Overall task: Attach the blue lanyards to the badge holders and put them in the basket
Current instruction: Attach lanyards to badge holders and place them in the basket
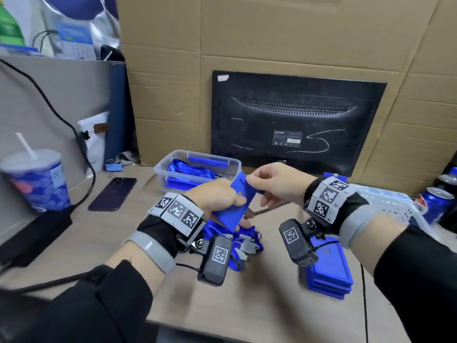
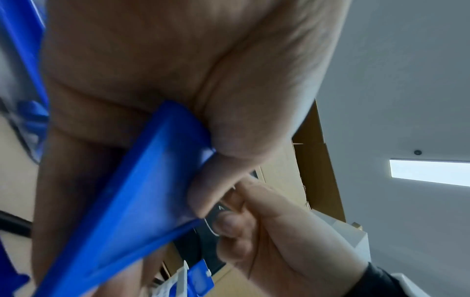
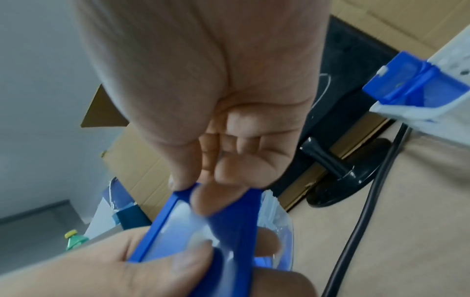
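Both hands hold one blue badge holder (image 1: pixel 237 201) above the desk. My left hand (image 1: pixel 220 196) grips its lower half, thumb pressed on its face (image 2: pixel 142 193). My right hand (image 1: pixel 269 181) pinches its top edge between thumb and fingers (image 3: pixel 216 211). A tangle of blue lanyards (image 1: pixel 242 241) with metal clips lies on the desk just under my left wrist. A stack of blue badge holders (image 1: pixel 329 273) lies below my right wrist. The white basket (image 1: pixel 393 201) stands at the right, behind my right wrist. No lanyard shows on the held holder.
A clear plastic tub (image 1: pixel 197 169) with more blue lanyards and holders stands behind the hands. A monitor's back (image 1: pixel 296 122) faces me against cardboard. A phone (image 1: pixel 112 194), a paper cup (image 1: pixel 37 179) and a black cable (image 1: pixel 61 120) are at the left; soda cans (image 1: pixel 435 201) at far right.
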Motion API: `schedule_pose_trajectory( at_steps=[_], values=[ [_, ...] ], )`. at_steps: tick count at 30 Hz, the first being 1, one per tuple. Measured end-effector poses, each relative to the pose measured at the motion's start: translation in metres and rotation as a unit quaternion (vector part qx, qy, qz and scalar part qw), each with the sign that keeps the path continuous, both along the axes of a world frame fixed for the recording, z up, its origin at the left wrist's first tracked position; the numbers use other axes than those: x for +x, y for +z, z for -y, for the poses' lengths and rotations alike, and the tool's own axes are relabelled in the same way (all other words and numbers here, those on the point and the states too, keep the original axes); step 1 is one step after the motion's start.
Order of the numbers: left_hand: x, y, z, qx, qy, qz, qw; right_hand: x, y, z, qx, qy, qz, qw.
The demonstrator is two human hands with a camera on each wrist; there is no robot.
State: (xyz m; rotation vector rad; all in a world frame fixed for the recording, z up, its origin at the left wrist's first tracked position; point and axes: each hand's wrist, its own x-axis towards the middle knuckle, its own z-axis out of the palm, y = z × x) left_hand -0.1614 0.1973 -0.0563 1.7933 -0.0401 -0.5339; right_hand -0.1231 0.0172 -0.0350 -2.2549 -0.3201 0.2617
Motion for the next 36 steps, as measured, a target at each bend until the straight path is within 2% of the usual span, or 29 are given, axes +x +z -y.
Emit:
schedule_pose_trajectory(
  at_steps=[1,3,5,6,9,12,16,18,21,24,26,28,31,36],
  values=[
    [-0.001,-0.001,-0.01,0.009,0.036,0.004,0.999,0.003,-0.007,-0.008,-0.028,-0.009,-0.029,0.999],
    [-0.002,-0.002,-0.029,0.023,0.093,0.007,0.995,0.004,-0.018,-0.023,-0.163,0.005,-0.082,0.983],
    [-0.003,-0.003,-0.043,0.027,0.133,0.003,0.991,0.0,-0.026,-0.038,-0.305,0.056,-0.13,0.942],
    [-0.003,-0.004,-0.047,0.027,0.142,0.001,0.99,-0.001,-0.03,-0.042,-0.349,0.074,-0.139,0.924],
    [-0.002,-0.007,-0.051,0.018,0.135,-0.005,0.991,0.003,-0.045,-0.049,-0.423,0.096,-0.115,0.894],
    [0.002,-0.013,-0.045,0.006,0.121,-0.004,0.993,0.009,-0.058,-0.049,-0.443,0.104,-0.086,0.886],
    [0.01,-0.021,-0.035,-0.003,0.1,0.007,0.995,0.012,-0.049,-0.04,-0.382,0.119,-0.119,0.909],
    [0.012,-0.023,-0.031,0.001,0.088,0.023,0.996,0.012,-0.042,-0.032,-0.317,0.126,-0.127,0.931],
    [0.012,-0.02,-0.022,-0.001,0.05,0.049,0.998,0.007,-0.028,-0.02,-0.121,0.128,-0.129,0.976],
    [0.013,-0.012,-0.017,-0.012,0.045,0.069,0.996,0.005,-0.013,-0.008,0.041,0.064,-0.062,0.995],
    [0.015,-0.009,-0.016,-0.005,0.071,0.085,0.994,0.008,-0.007,-0.001,0.175,-0.011,-0.011,0.984],
    [0.017,-0.008,-0.017,0.003,0.098,0.093,0.991,0.016,-0.003,0.004,0.277,-0.087,0.045,0.956],
    [0.019,-0.01,-0.017,0.008,0.11,0.092,0.99,0.026,0.003,0.014,0.305,-0.178,0.153,0.923],
    [0.017,-0.01,-0.017,0.018,0.105,0.088,0.99,0.037,0.015,0.029,0.343,-0.234,0.3,0.859]
  ],
)
